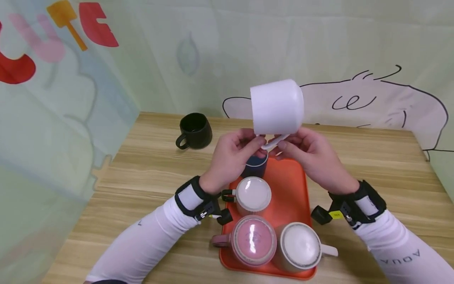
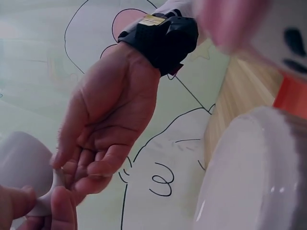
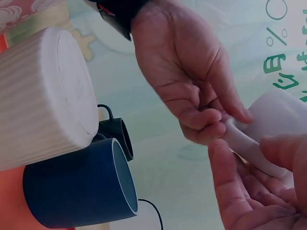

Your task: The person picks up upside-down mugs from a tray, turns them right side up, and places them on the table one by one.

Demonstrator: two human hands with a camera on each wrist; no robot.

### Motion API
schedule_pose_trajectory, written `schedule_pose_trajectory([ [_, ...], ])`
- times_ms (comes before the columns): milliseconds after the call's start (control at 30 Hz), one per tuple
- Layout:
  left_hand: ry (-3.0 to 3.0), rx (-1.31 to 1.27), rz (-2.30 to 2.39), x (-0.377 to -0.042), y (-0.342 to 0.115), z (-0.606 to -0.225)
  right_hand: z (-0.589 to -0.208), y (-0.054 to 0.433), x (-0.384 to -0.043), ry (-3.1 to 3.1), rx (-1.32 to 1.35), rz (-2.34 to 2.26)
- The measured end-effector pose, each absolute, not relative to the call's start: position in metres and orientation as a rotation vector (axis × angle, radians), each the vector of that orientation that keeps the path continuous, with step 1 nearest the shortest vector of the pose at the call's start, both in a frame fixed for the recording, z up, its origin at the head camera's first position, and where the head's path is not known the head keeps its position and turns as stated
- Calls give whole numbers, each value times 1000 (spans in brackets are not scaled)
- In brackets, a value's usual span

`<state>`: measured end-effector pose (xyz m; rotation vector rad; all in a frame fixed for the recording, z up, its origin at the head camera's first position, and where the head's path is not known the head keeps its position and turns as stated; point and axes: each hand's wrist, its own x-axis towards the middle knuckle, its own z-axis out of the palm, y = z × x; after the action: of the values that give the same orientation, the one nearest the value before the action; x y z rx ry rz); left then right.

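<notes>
A white mug (image 1: 277, 107) is held up above the far end of the orange-red tray (image 1: 289, 189), tipped on its side with its handle downward and its base toward the right. My left hand (image 1: 231, 158) pinches the handle at the rim end. From the other side, my right hand (image 1: 315, 159) pinches the same handle near the base end. The left wrist view shows the mug (image 2: 23, 160) between my right hand (image 2: 112, 110) and the left fingers. In the right wrist view, the handle (image 3: 249, 146) spans both hands; the mug's inside is hidden.
On the tray stand a navy mug (image 1: 253, 170), a white-bottomed mug (image 1: 253, 194) with a black handle, a pink mug (image 1: 253, 241) and a whitish ribbed mug (image 1: 300, 245); the last three are upside down. An upright black mug (image 1: 198, 132) sits on the wooden table (image 1: 149, 169).
</notes>
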<state>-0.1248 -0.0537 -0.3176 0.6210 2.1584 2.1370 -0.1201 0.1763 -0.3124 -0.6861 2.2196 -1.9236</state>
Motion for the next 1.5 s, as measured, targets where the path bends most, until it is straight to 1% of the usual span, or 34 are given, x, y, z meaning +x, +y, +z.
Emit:
schedule_pose_trajectory([
  [133,2144,622,2191,-125,-58,-313,-314,177,-121,2209,-689,-1877],
  [367,2165,723,2229,-127,-64,-312,-317,178,-121,2154,-726,-1843],
  [600,2251,785,2234,-132,-69,-312,-318,186,-120,2248,-704,-1793],
  [800,2323,732,2247,-138,-78,-316,-314,201,-116,2432,-650,-1720],
  [933,2377,677,2269,-142,-86,-320,-313,212,-115,2581,-659,-1630],
  [1133,2451,592,2303,-149,-99,-323,-318,226,-112,2711,-673,-1536],
  [1500,2515,471,2283,-155,-119,-328,-328,248,-106,2887,-590,-1408],
])
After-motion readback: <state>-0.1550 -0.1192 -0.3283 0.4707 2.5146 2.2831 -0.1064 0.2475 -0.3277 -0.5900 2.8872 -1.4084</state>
